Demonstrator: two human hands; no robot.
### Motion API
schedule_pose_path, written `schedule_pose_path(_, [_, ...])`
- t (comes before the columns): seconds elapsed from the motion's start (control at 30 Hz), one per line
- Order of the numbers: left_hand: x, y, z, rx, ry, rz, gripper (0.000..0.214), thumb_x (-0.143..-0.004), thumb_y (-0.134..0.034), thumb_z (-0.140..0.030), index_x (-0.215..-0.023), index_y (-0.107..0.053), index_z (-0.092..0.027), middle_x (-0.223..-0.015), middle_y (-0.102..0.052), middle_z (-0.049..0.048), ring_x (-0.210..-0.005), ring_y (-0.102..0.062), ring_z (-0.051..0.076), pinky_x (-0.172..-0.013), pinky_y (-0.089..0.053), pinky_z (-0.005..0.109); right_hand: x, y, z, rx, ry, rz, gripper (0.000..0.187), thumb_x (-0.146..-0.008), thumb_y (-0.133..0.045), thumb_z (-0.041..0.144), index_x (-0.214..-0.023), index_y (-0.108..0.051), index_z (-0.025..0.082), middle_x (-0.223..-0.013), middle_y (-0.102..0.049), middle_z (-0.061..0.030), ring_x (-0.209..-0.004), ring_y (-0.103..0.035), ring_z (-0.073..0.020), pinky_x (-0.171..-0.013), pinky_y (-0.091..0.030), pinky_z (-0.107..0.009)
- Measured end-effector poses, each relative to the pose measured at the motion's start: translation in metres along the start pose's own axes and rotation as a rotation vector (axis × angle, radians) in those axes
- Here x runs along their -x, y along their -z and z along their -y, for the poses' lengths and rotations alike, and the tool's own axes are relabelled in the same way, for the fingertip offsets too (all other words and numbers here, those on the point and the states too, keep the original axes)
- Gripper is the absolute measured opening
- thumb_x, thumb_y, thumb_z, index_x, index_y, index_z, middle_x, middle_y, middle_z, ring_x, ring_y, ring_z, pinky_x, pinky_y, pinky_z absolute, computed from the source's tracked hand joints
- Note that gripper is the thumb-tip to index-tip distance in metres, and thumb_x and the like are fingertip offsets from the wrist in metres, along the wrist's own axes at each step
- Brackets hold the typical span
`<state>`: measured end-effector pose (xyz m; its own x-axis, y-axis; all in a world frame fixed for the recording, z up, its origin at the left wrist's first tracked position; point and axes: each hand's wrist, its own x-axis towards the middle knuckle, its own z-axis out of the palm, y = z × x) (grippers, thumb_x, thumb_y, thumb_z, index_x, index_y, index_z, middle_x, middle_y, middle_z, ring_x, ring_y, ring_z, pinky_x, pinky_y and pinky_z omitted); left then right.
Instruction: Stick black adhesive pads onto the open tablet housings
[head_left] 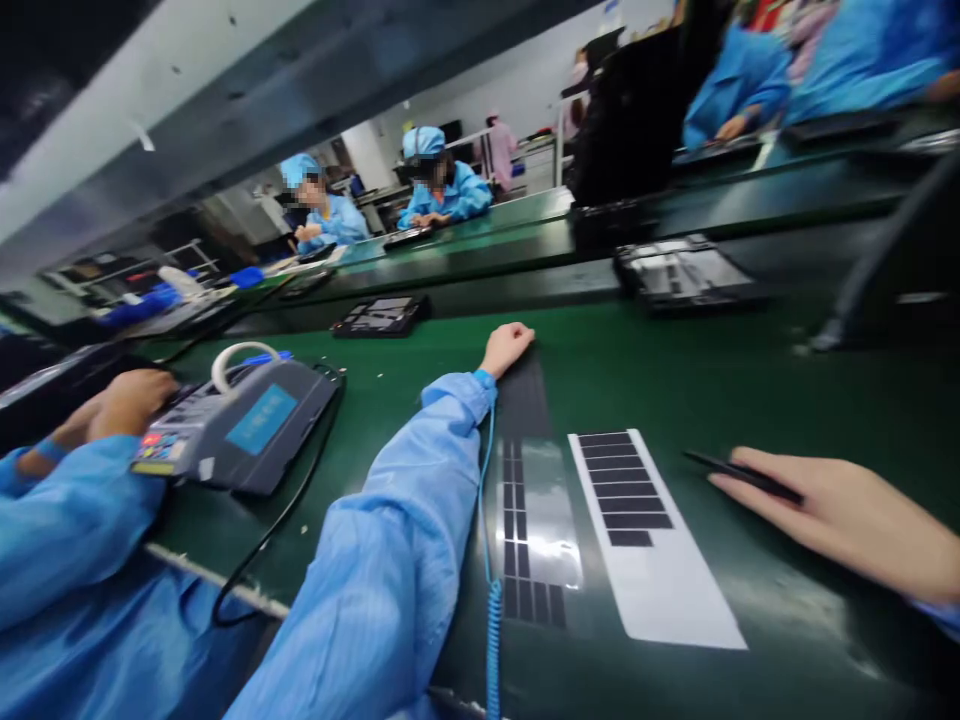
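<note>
My right hand (832, 515) lies at the right of the green bench mat (675, 380), pinching a slim black tool (742, 476) that may be tweezers. Just left of it is a white strip (645, 560) printed with black rectangles. Next to that lies a dark strip with a glossy film and black patches (534, 520). My left hand (508, 348) rests curled on the mat at the dark strip's far end, holding nothing visible. A coiled blue cord (493, 640) runs down from my left wrist.
A co-worker's hand (131, 403) rests on a grey keypad device with a blue label (240, 425) at the left. Black trays (381, 316) (679, 272) sit on a dark ledge beyond the mat. Several people in blue smocks work along further benches.
</note>
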<state>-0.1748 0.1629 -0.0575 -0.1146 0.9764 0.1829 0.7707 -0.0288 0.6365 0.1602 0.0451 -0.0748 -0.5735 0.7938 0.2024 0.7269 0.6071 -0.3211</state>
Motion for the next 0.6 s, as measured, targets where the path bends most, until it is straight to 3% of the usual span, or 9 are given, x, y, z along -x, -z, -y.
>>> schedule_pose_path(0.13, [0.000, -0.001, 0.001, 0.009, 0.005, -0.007, 0.025, -0.086, -0.046, -0.034, -0.086, -0.056, -0.010, -0.084, -0.058, 0.0031, -0.077, -0.056, 0.013, -0.073, -0.046, 0.031, -0.006, 0.006, 0.006, -0.016, -0.041, 0.150, 0.028, -0.085, -0.033, 0.045, -0.073, -0.048, 0.025, -0.061, -0.055, -0.0025, -0.053, -0.052, -0.0163, -0.051, -0.034, -0.029])
schedule_pose_path(0.4, [0.006, 0.007, -0.004, 0.005, -0.072, -0.022, 0.025, -0.087, -0.044, -0.033, -0.084, -0.056, -0.011, -0.083, -0.057, 0.0027, -0.074, -0.054, 0.011, -0.070, -0.046, 0.029, -0.013, 0.014, 0.016, 0.001, -0.033, 0.099, 0.030, -0.083, -0.033, 0.043, -0.067, -0.046, 0.021, -0.056, -0.052, -0.0004, -0.052, -0.049, -0.0142, -0.051, -0.031, -0.025])
schedule_pose_path(0.5, [0.010, 0.010, -0.023, 0.012, -0.161, 0.011, 0.021, -0.084, -0.045, -0.027, -0.075, -0.057, -0.013, -0.074, -0.058, 0.0009, -0.068, -0.053, 0.010, -0.068, -0.042, 0.024, -0.018, 0.018, 0.017, 0.002, -0.095, 0.059, 0.031, -0.082, -0.035, 0.043, -0.064, -0.044, 0.020, -0.055, -0.051, -0.0004, -0.051, -0.049, -0.0138, -0.052, -0.032, -0.024])
schedule_pose_path(0.6, [0.026, 0.009, -0.059, 0.033, -0.299, 0.126, 0.018, -0.079, -0.045, -0.022, -0.070, -0.059, -0.015, -0.065, -0.058, -0.0012, -0.065, -0.052, 0.010, -0.064, -0.038, 0.019, -0.028, 0.026, 0.018, -0.005, -0.193, 0.034, 0.031, -0.080, -0.040, 0.040, -0.058, -0.043, 0.019, -0.052, -0.051, -0.0002, -0.051, -0.050, -0.0131, -0.053, -0.034, -0.024])
